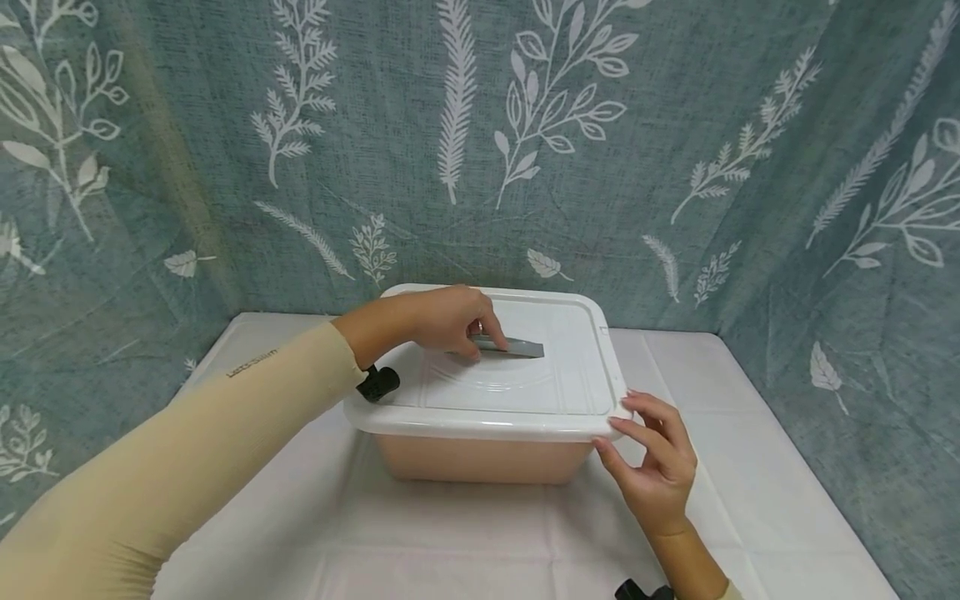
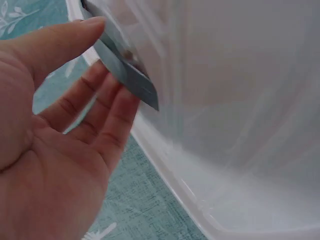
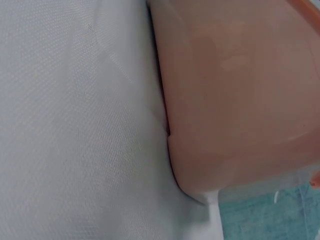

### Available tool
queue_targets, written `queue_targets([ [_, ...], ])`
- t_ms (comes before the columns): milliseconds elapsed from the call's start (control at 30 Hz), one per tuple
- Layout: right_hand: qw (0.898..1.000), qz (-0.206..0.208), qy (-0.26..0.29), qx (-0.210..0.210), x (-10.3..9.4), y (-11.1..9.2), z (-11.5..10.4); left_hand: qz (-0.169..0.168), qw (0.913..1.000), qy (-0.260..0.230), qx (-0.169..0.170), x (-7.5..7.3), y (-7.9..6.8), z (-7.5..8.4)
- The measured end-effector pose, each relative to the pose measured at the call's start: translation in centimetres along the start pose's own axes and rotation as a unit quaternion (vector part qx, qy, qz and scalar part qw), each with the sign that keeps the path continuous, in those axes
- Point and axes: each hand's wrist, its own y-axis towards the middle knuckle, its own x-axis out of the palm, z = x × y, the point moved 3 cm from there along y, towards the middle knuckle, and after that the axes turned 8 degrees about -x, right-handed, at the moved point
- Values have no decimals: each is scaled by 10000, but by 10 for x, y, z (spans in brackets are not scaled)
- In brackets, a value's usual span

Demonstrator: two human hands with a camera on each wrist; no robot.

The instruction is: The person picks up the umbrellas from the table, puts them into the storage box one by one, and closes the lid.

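Observation:
A pink plastic storage box [image 1: 480, 460] stands on the table under a white lid [image 1: 555, 392]. Across the lid's middle runs a grey strip handle [image 1: 525, 348], also seen close up as a grey handle [image 2: 132, 80] in the left wrist view. My left hand [image 1: 453, 319] pinches this handle, thumb on one side and fingers on the other. At the lid's front right corner, my right hand [image 1: 660, 462] holds the rim between thumb and fingers. The right wrist view shows mostly the box's side [image 3: 240, 100], with just a bit of fingertip at its right edge.
A white cloth [image 1: 450, 542] covers the table. Teal curtains with white leaf prints [image 1: 412, 167] hang close behind the box and on both sides. A black wrist camera [image 1: 378, 383] on the left arm hangs low over the lid's left edge.

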Motion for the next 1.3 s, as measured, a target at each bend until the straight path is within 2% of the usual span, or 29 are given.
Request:
queue_targets([
  [233, 10000, 18, -20, 14, -2, 2, 0, 396, 9988, 261, 133, 2, -20, 1],
  [367, 9999, -87, -102, 35, -1, 3, 2, 776, 9970, 36, -61, 4, -35, -10],
  [567, 9998, -117, -164, 76, -2, 5, -1, 1464, 9883, -267, -325, 6, -56, -23],
  [800, 9998, -119, -93, 152, 1, 10, -7, 1822, 9781, -406, -920, 9, -87, -29],
  [967, 9999, -26, 0, 110, 1, 11, -10, 2088, 9703, -186, -1204, 20, -104, -38],
  [1133, 9999, 36, 106, 115, 1, 9, -8, 2350, 9589, 113, -1587, 35, -115, -48],
  [1300, 9999, 6, 97, 131, 2, 9, -7, 2538, 9464, 539, -1922, 48, -117, -59],
])
